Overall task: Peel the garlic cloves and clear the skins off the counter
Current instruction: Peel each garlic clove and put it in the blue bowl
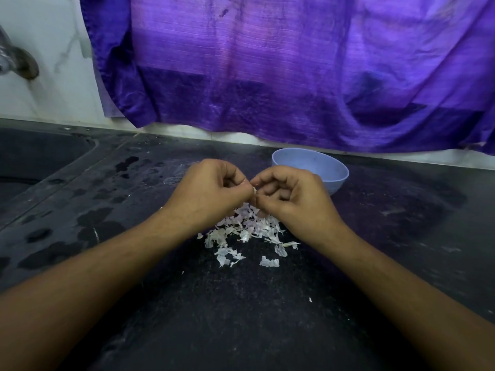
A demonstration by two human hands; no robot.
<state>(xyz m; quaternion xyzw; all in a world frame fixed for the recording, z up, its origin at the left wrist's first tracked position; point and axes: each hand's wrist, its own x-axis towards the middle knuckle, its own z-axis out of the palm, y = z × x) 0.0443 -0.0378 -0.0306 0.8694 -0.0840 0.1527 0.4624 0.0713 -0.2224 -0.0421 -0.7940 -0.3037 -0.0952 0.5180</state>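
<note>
As both hands close on one small thing, a slip is my main worry. The garlic clove (pixel 254 190) is pinched between the left hand (pixel 211 188) and the right hand (pixel 289 194). All the fingers (pixel 270 179) are curled in tight and the thumbs meet at the gap. Only a pale sliver shows there, so I cannot tell how much skin is left on it.

It looks smooth and rounded, likely slick once bare. A hard nail pull could squirt it out of the fingers onto the desk (pixel 241 311), or toward the sink (pixel 34 156) far out past the left fingers.

The skins (pixel 249 232) lie in a loose heap under the fingers and nearer me: thin, papery, curled flakes, white with a lilac tint. They look so light that I judge a breath or a fast sweep would scatter them. Stray flecks already sit well nearer than the heap.

Dark wet patches (pixel 93 223) spot the desk left of the fingers. Flakes landing there would likely stick to the matte, speckled black surface.

Just beyond the right fingers stands a pale blue bowl (pixel 338 180), smooth and round, its inside hidden. A careless knuckle could nudge it. A purple woven cloth (pixel 294 62) hangs behind, above the fingers.
</note>
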